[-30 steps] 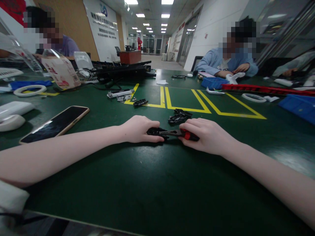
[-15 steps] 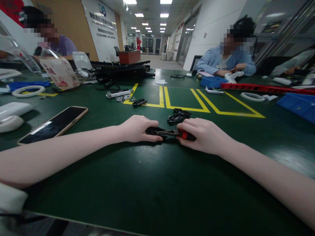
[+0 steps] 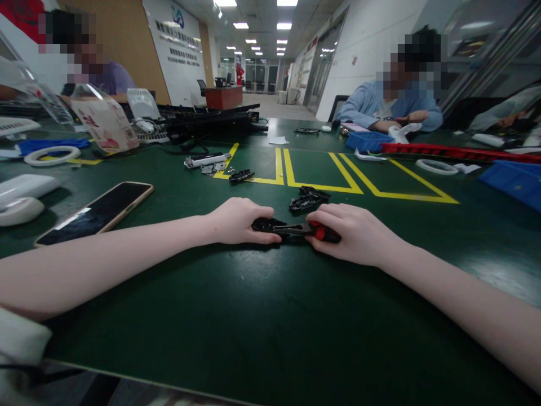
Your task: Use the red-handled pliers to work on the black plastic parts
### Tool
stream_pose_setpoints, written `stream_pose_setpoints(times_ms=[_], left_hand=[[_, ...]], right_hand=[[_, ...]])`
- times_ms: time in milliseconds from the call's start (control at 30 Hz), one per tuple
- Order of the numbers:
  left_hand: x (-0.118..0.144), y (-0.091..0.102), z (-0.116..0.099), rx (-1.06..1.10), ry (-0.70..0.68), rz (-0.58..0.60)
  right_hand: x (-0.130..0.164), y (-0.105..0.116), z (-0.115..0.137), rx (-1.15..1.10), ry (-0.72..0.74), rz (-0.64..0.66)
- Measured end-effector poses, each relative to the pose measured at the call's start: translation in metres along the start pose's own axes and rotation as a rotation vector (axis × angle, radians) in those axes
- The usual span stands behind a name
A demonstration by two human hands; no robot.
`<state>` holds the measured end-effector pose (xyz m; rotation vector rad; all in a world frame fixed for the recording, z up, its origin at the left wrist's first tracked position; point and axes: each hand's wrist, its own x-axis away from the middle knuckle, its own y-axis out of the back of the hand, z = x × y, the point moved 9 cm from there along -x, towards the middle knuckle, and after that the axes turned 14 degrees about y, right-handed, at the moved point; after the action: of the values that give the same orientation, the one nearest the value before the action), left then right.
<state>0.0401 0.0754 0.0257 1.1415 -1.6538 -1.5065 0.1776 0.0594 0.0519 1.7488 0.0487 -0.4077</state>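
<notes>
Here, nearest the camera, both bare forearms lie on the dark green tabletop (image 3: 262, 316) and meet at its middle. Left hand (image 3: 236, 221) curled down over a small black part (image 3: 266, 225), fingers closed on it, pressing it to the tabletop. Right hand (image 3: 353, 232) wrapped shut around the red-and-black handle of a screwdriver (image 3: 315, 230); its dark shaft lies flat and points left, tip touching the black part. The two hands sit near each other, joined only by the tool.

Just beyond the right hand: a loose black plastic piece (image 3: 308, 198). Left, well apart: a phone (image 3: 95, 213) face up, screen dark. Farther on, yellow tape lines (image 3: 321, 175) mark out rectangles; another small black piece (image 3: 240, 175) rests on one line. Far right, a blue bin (image 3: 367, 141) before a seated person in a light blue top (image 3: 367, 107). Far left, a second person in purple (image 3: 116, 79).
</notes>
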Motion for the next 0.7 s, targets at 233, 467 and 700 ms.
stream_pose_setpoints(times_ms=[233, 467, 700], left_hand=[[-0.0003, 0.0015, 0.001, -0.002, 0.018, -0.025], [-0.0005, 0.0008, 0.002, 0.032, 0.013, -0.011], [-0.0004, 0.0006, 0.002, 0.021, 0.013, -0.019]], right_hand=[[-0.0001, 0.002, 0.0007, -0.03, -0.034, -0.025], [-0.0008, 0.0005, -0.0005, -0.041, -0.069, -0.024], [-0.0022, 0.0017, -0.0003, -0.018, -0.069, -0.016]])
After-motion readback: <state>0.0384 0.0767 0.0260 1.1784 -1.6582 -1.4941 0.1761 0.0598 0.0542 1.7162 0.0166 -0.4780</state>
